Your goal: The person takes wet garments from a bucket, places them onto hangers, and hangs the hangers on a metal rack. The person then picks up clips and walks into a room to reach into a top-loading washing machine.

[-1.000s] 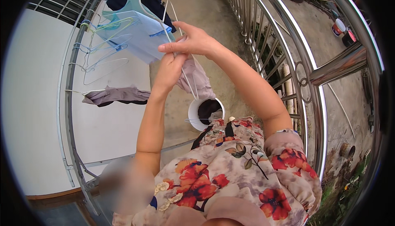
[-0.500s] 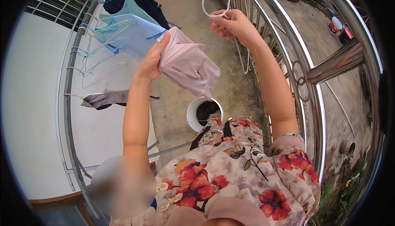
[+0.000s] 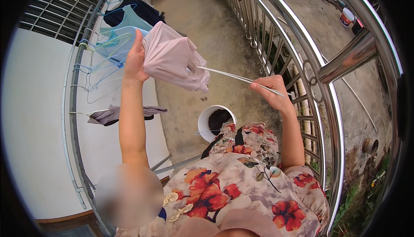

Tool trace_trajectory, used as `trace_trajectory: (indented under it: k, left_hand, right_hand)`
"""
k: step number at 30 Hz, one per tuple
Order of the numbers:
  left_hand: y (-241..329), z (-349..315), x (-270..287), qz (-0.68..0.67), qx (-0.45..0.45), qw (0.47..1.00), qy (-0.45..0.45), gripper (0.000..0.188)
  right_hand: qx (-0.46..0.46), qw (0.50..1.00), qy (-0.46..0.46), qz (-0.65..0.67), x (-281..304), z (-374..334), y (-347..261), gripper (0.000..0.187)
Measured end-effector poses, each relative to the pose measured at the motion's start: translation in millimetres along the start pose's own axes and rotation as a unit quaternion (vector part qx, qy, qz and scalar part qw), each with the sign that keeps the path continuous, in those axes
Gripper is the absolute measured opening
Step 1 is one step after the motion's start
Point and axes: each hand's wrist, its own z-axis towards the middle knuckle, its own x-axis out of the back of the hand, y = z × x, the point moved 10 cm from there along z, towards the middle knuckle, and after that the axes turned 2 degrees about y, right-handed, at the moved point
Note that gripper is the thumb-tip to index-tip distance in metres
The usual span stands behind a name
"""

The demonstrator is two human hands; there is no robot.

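Observation:
My left hand (image 3: 135,62), raised with its thumb up, grips a pale pink garment (image 3: 172,58) by its far left side. The cloth is bunched, its lower end drooping in folds. A white clothes hanger (image 3: 230,76) slants from the garment to my right hand (image 3: 274,90), which is closed around it near the hook end. The hanger's far end goes into an opening at the garment's right side and is hidden by the cloth. Below the garment stands a white bucket (image 3: 202,120) with dark cloth (image 3: 219,118) inside.
At left runs a metal drying rack (image 3: 72,107) with several wire hangers (image 3: 101,69), a dark garment (image 3: 151,15), a teal top (image 3: 130,19) and a greyish-purple piece (image 3: 108,115). A shiny metal railing (image 3: 297,30) curves along the right. A white wall (image 3: 43,107) stands behind the rack.
My right hand has come down and right, swinging the hanger nearly level, with its far end now in the garment. My left hand and the garment have shifted left.

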Motion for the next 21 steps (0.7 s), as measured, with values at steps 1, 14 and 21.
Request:
trace_trajectory:
  k: [1,14,21]
  left_hand:
    - [-1,1,-3,0.001,0.002,1.0,0.0,0.07]
    - [14,-12,-37,0.264,-0.056,0.957,0.106,0.052]
    - [1,-12,-41,0.191,0.007,0.978,0.079,0.048]
  right_hand:
    - [0.001,1.0,0.001,0.001,-3,2,-2,0.02]
    - [-0.013,0.994,-0.093,-0.065,-67,104,-38,0.024]
    - [-0.01,0.992,-0.113,0.061,-74,97,-30,0.022]
